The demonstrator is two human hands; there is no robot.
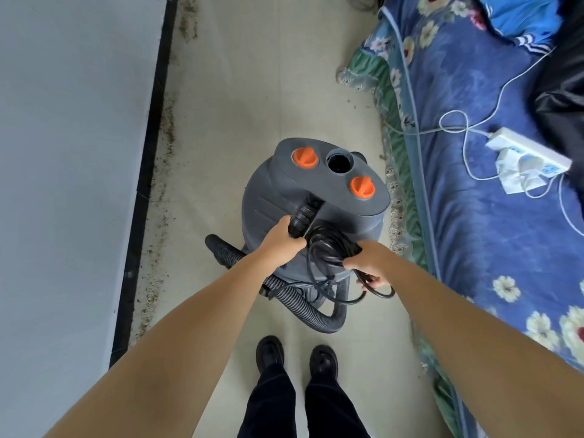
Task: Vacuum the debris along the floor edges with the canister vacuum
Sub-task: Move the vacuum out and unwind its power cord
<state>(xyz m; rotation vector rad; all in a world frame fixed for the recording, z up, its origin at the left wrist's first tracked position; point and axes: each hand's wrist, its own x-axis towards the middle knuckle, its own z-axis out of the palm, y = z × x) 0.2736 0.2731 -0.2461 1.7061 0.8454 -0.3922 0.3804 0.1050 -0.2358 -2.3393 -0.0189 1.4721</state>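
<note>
L hand (279, 240) curls round the black ribbed handle (301, 221) on top of the canister vacuum (311, 197); R hand (368, 263) grips the coiled black power cord (325, 248), a loop hanging below the fingers. No readable writing on the vac. Body is dark grey, rounded, w/ two orange knobs (304, 157) and an open round port (339, 162) on the lid. It stands upright on the pale floor (252, 90), between the black baseboard (148, 153) and the bed (474, 153) edge. Ribbed black hose (303, 303) curls round its near side. Debris (164, 147) lies along the baseboard.
</note>
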